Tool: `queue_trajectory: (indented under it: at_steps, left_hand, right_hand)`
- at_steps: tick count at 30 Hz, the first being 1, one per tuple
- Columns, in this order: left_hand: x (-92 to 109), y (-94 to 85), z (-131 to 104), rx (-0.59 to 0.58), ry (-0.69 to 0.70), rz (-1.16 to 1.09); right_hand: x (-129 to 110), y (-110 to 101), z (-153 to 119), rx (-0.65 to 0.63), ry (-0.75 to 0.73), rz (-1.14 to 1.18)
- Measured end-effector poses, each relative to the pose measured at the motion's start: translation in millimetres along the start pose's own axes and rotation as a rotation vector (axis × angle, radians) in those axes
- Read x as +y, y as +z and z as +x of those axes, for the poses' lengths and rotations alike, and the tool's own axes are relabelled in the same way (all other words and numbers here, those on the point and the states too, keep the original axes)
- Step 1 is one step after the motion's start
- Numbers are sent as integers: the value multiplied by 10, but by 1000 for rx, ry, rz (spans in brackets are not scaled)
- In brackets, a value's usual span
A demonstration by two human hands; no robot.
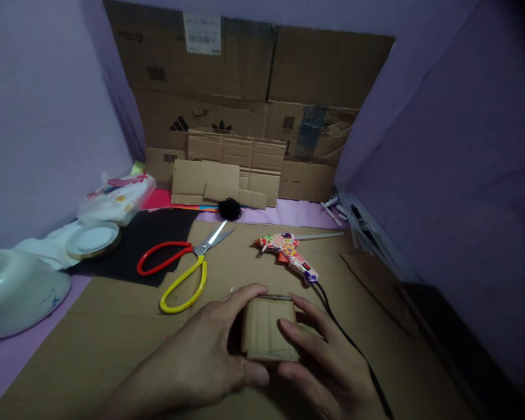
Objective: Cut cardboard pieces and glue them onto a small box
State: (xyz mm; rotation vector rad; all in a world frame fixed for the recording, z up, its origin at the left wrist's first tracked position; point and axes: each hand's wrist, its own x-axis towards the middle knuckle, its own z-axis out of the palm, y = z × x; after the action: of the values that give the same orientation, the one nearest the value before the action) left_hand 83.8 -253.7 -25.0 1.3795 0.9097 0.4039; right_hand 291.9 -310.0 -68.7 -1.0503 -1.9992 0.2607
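Between my two hands is a small wooden block or box, pale brown with a visible grain; its underside is hidden. My left hand grips it from the left, thumb at the near lower edge and fingers over the far edge. On the other side, my right hand has its fingers bent against the block's right side. Beyond the hands lie scissors with one red and one yellow handle, blades spread. A flower-patterned glue gun rests to their right, a glue stick in its back.
A black cord runs past my right hand. Cardboard covers the work surface. At left are a white rounded container, a round lid and a black sheet. Black yarn lies before cardboard pieces. Clear sticks lie right.
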Motion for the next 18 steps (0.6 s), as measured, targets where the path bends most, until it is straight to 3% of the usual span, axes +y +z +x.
queue_trajectory:
  at_steps: [3,11,18]
  left_hand:
    - [0,19,6,-2,-16,-5]
    - [60,57,27,-46,-37,-167]
    - [58,73,39,-4,-61,-210]
  right_hand:
    - [-23,-1,26,20,26,21]
    - [-140,40,86,253,128,65]
    - [-140,45,38,315,121,169]
